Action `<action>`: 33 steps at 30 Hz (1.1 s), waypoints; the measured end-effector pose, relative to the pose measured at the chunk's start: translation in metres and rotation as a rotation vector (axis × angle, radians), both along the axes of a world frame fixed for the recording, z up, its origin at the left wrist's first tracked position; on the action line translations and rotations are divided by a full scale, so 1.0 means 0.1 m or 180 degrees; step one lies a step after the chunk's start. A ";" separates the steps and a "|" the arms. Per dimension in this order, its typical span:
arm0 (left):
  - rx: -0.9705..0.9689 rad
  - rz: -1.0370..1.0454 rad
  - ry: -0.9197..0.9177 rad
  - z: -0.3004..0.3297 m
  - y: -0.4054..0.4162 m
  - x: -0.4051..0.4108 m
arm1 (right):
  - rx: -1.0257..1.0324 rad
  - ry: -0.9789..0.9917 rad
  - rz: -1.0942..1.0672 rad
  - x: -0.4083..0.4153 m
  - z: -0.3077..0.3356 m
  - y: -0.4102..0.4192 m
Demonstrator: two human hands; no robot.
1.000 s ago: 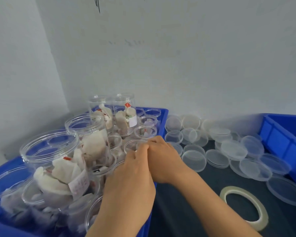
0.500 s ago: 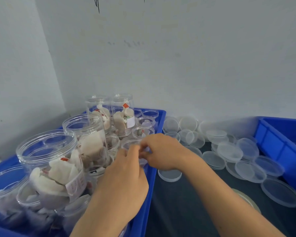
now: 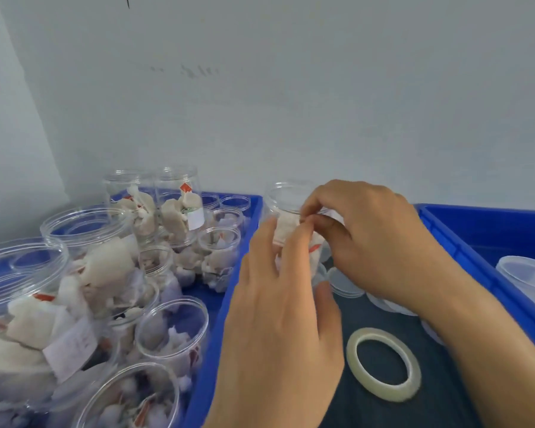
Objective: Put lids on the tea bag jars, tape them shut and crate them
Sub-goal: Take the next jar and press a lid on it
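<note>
A clear jar [image 3: 283, 208] of tea bags is held up between the two crates, above the dark table. My left hand [image 3: 278, 310] wraps its body from the near side, and my right hand [image 3: 368, 239] grips it near the rim with curled fingers. The jar's mouth looks open, no lid on it. Several open jars of tea bags [image 3: 84, 273] stand in the blue crate [image 3: 220, 319] on the left. Clear lids [image 3: 343, 282] lie on the table, mostly hidden behind my right hand. A roll of clear tape [image 3: 383, 364] lies flat near my right forearm.
A second blue crate [image 3: 464, 242] stands on the right with a clear lidded container [image 3: 528, 273] in it. A pale wall runs close behind both crates. The dark table [image 3: 368, 406] shows between the crates.
Both hands have lifted one jar out of the left crate and carried it right, over the table. The view has swung to follow, bringing the tape roll nearer the centre.
</note>
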State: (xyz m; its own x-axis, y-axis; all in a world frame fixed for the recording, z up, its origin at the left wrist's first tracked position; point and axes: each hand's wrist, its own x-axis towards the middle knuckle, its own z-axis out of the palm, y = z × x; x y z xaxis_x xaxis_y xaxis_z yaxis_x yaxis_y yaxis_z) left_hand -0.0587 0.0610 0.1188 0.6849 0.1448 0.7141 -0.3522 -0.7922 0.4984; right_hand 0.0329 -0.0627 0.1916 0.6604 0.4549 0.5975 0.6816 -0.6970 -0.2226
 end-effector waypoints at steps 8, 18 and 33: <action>-0.0773 -0.0367 0.0787 -0.91 -0.28 0.62 | -0.0457 0.0772 -0.0486 0.08 -0.91 -0.41; -0.1493 -0.0416 0.0380 -1.30 -0.25 1.01 | -0.0378 0.0944 0.0319 0.27 -1.11 -0.50; -0.1641 -0.0585 0.0121 -1.35 -0.14 0.99 | -0.0624 0.1756 -0.0218 1.18 -1.83 -0.36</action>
